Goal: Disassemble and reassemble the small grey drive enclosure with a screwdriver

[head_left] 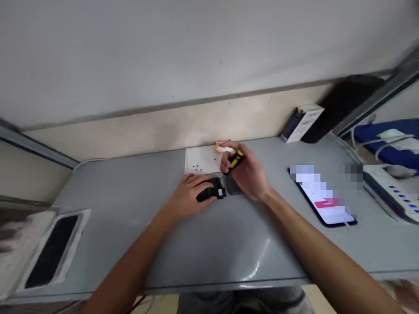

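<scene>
My left hand (190, 196) is closed around a small black device (214, 188) with a white label on it, pressing it against the grey table. In my right hand (250, 176) is a black and yellow screwdriver (236, 159), tilted so that its thin shaft points down at the device. Beneath the right hand lies a flat dark piece (233, 187), partly covered. Just beyond the hands is a white sheet (204, 158) with several tiny dark screws (196, 168) on it. An orange and white object (222, 148) sits at the sheet's far edge, partly hidden by my right fingers.
On the right lies a phone (322, 196) with a lit screen, beside a white power strip (389, 192). A small box (303, 123) and a black cylinder (343, 107) stand at the back right. A black slab (54, 248) rests at the left.
</scene>
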`<state>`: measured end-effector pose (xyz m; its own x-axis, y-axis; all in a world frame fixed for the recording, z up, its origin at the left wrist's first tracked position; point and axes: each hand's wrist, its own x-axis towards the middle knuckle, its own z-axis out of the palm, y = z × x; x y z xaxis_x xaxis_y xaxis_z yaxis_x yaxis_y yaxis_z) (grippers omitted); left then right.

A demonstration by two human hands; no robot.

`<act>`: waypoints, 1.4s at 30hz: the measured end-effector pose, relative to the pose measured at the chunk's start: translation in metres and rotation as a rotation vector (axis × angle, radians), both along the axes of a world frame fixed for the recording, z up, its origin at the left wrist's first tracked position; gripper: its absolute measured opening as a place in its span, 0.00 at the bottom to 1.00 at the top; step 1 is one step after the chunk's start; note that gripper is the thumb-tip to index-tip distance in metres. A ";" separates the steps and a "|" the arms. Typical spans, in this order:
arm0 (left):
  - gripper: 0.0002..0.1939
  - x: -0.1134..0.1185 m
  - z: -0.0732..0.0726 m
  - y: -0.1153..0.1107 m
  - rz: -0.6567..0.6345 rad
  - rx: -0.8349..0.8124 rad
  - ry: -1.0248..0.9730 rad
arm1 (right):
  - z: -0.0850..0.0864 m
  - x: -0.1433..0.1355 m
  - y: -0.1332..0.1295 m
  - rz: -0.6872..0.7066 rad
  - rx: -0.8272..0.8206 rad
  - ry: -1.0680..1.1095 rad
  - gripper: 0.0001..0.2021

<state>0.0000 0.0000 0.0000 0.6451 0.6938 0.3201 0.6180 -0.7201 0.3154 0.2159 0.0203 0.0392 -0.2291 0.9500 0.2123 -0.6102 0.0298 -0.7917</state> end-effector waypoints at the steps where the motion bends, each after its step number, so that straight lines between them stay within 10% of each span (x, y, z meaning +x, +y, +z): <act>1: 0.13 0.000 0.001 -0.001 0.002 -0.009 0.005 | -0.001 0.001 0.000 0.003 0.000 -0.023 0.17; 11: 0.09 0.000 0.003 -0.002 0.005 -0.052 0.013 | -0.005 -0.008 -0.002 -0.167 0.078 -0.203 0.28; 33: 0.11 -0.001 0.001 0.000 -0.011 0.032 -0.028 | 0.004 -0.005 -0.001 -0.029 0.023 -0.074 0.21; 42: 0.10 -0.001 0.003 -0.001 -0.014 0.001 0.008 | -0.004 -0.008 0.001 -0.267 0.077 -0.150 0.26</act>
<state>-0.0008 -0.0008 0.0033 0.6576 0.6841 0.3156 0.6100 -0.7293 0.3098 0.2074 0.0215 0.0354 -0.0083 0.9631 0.2690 -0.4489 0.2368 -0.8616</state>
